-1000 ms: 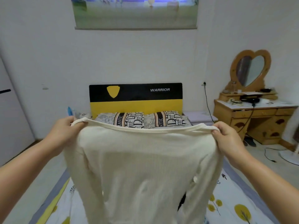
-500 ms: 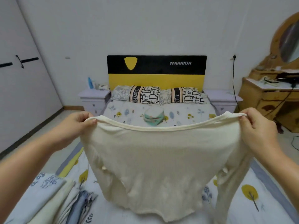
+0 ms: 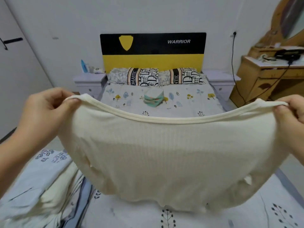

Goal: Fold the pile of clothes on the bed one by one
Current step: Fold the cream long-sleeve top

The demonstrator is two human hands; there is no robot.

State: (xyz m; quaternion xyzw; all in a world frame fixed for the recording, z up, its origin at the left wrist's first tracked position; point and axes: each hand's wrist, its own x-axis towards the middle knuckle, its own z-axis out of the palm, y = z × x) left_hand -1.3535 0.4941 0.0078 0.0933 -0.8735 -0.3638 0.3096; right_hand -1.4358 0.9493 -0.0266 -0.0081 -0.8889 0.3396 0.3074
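A cream ribbed long-sleeved top (image 3: 164, 153) is stretched out in front of me above the bed (image 3: 189, 99). My left hand (image 3: 47, 109) pinches its left shoulder and my right hand (image 3: 291, 112) pinches its right shoulder. The neckline sags between them. Its lower part bunches down onto the floral sheet near me, and the sleeves are hidden under the body. At the lower left lies a stack of folded clothes (image 3: 37, 186), pale blue on top with cream and striped pieces beside it.
A small folded green item (image 3: 153, 100) sits mid-bed below two patterned pillows (image 3: 156, 77) and a black-and-yellow headboard (image 3: 153, 51). White nightstands (image 3: 88, 81) flank the bed. A wooden dressing table (image 3: 271, 76) with a trailing cable stands at the right.
My view has tilted down from the wall to the bed. The top has come down from hanging upright, and its hem now bunches on the sheet. Both hands keep their hold.
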